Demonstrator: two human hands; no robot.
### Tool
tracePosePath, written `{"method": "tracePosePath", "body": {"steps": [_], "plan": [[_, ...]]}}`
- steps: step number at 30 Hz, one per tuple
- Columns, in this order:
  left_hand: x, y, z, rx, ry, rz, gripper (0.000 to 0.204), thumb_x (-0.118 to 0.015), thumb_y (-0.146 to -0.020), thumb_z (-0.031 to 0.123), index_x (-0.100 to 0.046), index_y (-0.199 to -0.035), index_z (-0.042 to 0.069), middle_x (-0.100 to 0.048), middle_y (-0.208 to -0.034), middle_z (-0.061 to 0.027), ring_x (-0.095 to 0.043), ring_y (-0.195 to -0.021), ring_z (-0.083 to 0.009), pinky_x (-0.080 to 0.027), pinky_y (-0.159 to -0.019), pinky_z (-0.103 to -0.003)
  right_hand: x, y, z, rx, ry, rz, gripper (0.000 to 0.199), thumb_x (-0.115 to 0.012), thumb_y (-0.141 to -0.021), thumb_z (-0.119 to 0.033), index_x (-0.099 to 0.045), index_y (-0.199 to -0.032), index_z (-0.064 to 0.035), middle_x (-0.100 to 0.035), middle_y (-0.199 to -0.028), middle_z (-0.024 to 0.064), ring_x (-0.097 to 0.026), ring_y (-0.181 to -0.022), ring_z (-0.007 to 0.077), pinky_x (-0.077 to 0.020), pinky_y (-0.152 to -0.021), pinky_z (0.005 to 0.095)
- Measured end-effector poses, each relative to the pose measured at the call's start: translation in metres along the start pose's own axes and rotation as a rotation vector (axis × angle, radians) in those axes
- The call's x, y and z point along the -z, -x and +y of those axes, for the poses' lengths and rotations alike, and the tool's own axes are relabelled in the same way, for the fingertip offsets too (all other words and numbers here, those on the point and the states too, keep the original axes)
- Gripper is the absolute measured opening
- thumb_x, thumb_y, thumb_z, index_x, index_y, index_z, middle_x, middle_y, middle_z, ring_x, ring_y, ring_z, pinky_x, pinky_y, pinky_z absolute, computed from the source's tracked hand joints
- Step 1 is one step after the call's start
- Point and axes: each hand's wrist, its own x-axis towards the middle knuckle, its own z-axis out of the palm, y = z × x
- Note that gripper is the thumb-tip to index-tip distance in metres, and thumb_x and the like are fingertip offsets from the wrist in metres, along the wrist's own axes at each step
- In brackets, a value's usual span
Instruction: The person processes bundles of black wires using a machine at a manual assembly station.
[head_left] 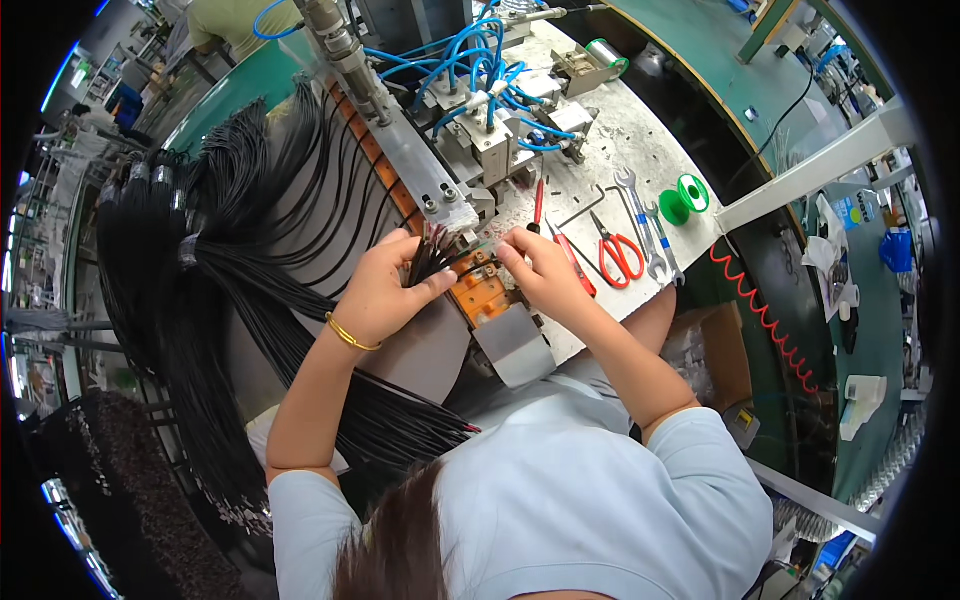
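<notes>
My left hand point(385, 285) is closed around a small bunch of black cables point(430, 255), their stripped ends fanning up past the fingers. My right hand point(545, 272) pinches the end of one black cable point(485, 264) between thumb and fingers. Both hands are over an orange fixture strip point(483, 298) with metal fittings, at the front of a bench machine point(440, 195). A large bundle of long black cables point(230, 260) spreads out to the left of my left hand, and some run beneath my forearm.
Right of the machine lie red-handled scissors point(622, 262), a red screwdriver point(538, 205), wrenches point(640, 225) and a green spool point(690, 195). Blue air tubes point(485, 60) loop above the machine. A coiled red hose point(765, 320) hangs at the right. A grey plate point(512, 345) juts toward me.
</notes>
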Motion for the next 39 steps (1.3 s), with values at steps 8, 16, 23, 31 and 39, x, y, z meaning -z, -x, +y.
{"method": "tracePosePath", "body": {"steps": [8, 16, 23, 31, 39], "plan": [[-0.008, 0.002, -0.014, 0.109, -0.217, 0.013, 0.02, -0.068, -0.084, 0.02, -0.063, -0.088, 0.0, -0.06, -0.066, 0.0016, -0.051, -0.06, -0.0071, -0.042, -0.056, -0.027, -0.008, -0.005, 0.02, -0.121, -0.26, -0.119, 0.023, -0.053, -0.093, -0.02, -0.053, -0.083, 0.0008, -0.054, -0.072, 0.0102, -0.05, -0.066, 0.0186, -0.0396, -0.062, 0.0293], [-0.009, 0.001, -0.012, 0.174, 0.049, -0.049, 0.022, -0.067, -0.087, 0.023, -0.065, -0.08, 0.002, -0.061, -0.065, 0.001, -0.05, -0.059, -0.0047, -0.042, -0.055, -0.024, -0.001, 0.002, -0.015, 0.138, 0.307, 0.218, 0.013, -0.058, -0.087, -0.014, -0.055, -0.082, -0.0017, -0.058, -0.076, 0.0088, -0.054, -0.07, 0.0225, -0.0391, -0.067, 0.0312], [-0.007, 0.004, 0.007, 0.234, -0.025, -0.177, 0.019, -0.064, -0.089, 0.019, -0.065, -0.085, 0.001, -0.065, -0.073, 0.0003, -0.054, -0.067, -0.0048, -0.045, -0.065, -0.021, -0.005, 0.002, -0.027, 0.261, -0.046, 0.013, 0.01, -0.063, -0.082, -0.011, -0.059, -0.088, -0.003, -0.059, -0.079, 0.0078, -0.056, -0.077, 0.0239, -0.0398, -0.073, 0.0327], [-0.01, 0.005, 0.005, 0.116, 0.119, -0.143, 0.015, -0.062, -0.09, 0.015, -0.064, -0.091, 0.0, -0.064, -0.076, 0.0014, -0.055, -0.071, -0.0045, -0.045, -0.068, -0.022, 0.004, 0.003, -0.041, 0.402, 0.065, -0.007, 0.011, -0.065, -0.079, -0.008, -0.057, -0.085, -0.0039, -0.058, -0.076, 0.0083, -0.055, -0.076, 0.0272, -0.0424, -0.071, 0.0368], [-0.007, 0.005, 0.005, 0.123, 0.173, -0.211, 0.014, -0.059, -0.091, 0.015, -0.063, -0.088, 0.002, -0.063, -0.074, 0.0015, -0.053, -0.068, -0.0039, -0.044, -0.066, -0.021, 0.004, 0.004, -0.042, 0.338, -0.048, -0.061, 0.011, -0.065, -0.077, -0.006, -0.058, -0.085, -0.0045, -0.058, -0.074, 0.0081, -0.055, -0.075, 0.0281, -0.0433, -0.066, 0.0359]]}}
